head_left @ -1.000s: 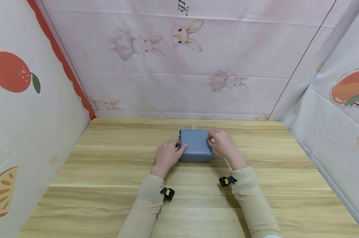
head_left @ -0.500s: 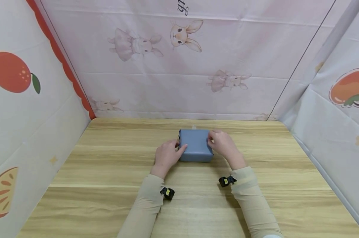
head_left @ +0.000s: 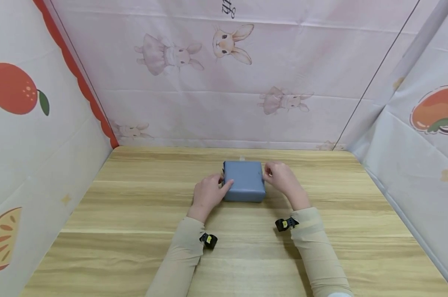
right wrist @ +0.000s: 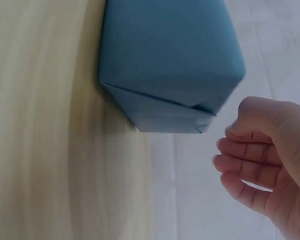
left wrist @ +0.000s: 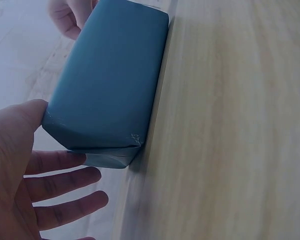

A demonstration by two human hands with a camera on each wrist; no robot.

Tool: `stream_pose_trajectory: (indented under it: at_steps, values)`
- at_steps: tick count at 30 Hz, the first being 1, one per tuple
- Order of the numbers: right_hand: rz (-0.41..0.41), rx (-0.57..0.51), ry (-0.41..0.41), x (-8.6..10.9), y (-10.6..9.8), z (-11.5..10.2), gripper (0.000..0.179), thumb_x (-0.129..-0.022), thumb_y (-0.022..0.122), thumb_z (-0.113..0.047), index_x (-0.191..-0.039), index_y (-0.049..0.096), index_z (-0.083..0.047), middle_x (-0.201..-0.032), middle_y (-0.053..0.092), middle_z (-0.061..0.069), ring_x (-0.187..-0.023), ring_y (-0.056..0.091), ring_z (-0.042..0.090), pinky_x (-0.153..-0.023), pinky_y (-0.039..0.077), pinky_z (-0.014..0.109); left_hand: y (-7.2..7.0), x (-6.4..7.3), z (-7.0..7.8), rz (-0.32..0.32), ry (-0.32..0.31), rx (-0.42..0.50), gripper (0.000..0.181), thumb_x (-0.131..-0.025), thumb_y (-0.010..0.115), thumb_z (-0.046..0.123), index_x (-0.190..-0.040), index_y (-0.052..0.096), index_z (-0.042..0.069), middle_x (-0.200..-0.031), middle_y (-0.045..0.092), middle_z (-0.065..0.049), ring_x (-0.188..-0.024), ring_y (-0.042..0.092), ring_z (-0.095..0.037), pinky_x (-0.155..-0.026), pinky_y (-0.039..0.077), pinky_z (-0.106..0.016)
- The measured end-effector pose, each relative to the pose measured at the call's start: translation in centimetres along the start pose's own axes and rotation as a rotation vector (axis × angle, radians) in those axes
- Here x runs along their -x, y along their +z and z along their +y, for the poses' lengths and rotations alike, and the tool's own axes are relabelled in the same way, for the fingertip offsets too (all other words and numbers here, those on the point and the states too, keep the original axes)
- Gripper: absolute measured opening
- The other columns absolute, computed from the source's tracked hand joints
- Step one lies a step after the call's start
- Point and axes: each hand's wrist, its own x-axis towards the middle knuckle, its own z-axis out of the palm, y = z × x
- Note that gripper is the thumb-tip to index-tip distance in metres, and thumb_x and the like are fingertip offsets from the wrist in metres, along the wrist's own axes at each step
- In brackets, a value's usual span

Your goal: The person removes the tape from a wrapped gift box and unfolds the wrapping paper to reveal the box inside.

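Observation:
A box (head_left: 243, 180) wrapped in smooth blue paper rests on the wooden table between both hands. My left hand (head_left: 208, 193) steadies its left end: the thumb lies on the top edge, and in the left wrist view the index finger touches the folded end flap (left wrist: 110, 157) while the other fingers extend straight. Just off the box's right end is my right hand (head_left: 282, 178), its fingers curled and the thumb against the index finger, with nothing visible in them. The right wrist view shows that end's folded flap (right wrist: 165, 111), with a small shiny patch (right wrist: 204, 121) near its corner.
Behind the box, a small clear tab (head_left: 242, 158) sticks up at the table's far side. Printed cloth walls (head_left: 224, 119) enclose the wooden table (head_left: 134, 231) at the back and both sides. A black strapped camera (head_left: 286, 224) sits on each wrist.
The right hand has come away from the box's right edge, moving slightly right, and that edge now shows. The left hand and the box keep nearly the same place.

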Motion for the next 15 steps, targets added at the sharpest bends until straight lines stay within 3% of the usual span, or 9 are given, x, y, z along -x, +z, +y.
stream_pose_trajectory:
  at_steps: [5,11,15]
  values:
    - [-0.019,-0.031,0.047,0.09,-0.35,0.33,0.007,-0.083,0.063,-0.006,-0.077,0.061,-0.006,-0.07,0.06,0.005,-0.062,0.05,0.015,-0.057,0.043,0.028,0.01,0.03,0.02,0.003,-0.002,-0.007,0.05,-0.093,0.054,0.059,-0.102,0.069,0.013,-0.091,0.072,-0.004,-0.076,0.066,-0.019,-0.065,0.053,-0.036]
    - [-0.11,-0.067,0.1,-0.17,0.15,0.14,0.035,-0.092,0.066,-0.038,-0.078,0.053,-0.009,-0.065,0.048,0.001,-0.057,0.042,0.014,-0.053,0.034,0.027,0.08,0.07,0.13,0.003,-0.005,-0.012,0.051,-0.092,0.054,0.06,-0.104,0.07,0.013,-0.092,0.072,-0.003,-0.076,0.066,-0.019,-0.064,0.053,-0.035]
    - [-0.117,-0.033,0.1,-0.14,0.59,-0.08,0.031,-0.096,0.06,-0.033,-0.078,0.051,-0.01,-0.065,0.047,0.001,-0.057,0.043,0.015,-0.053,0.034,0.028,0.06,0.14,0.25,0.002,-0.006,-0.013,0.051,-0.092,0.053,0.06,-0.104,0.07,0.013,-0.094,0.072,-0.003,-0.078,0.068,-0.02,-0.065,0.054,-0.035]
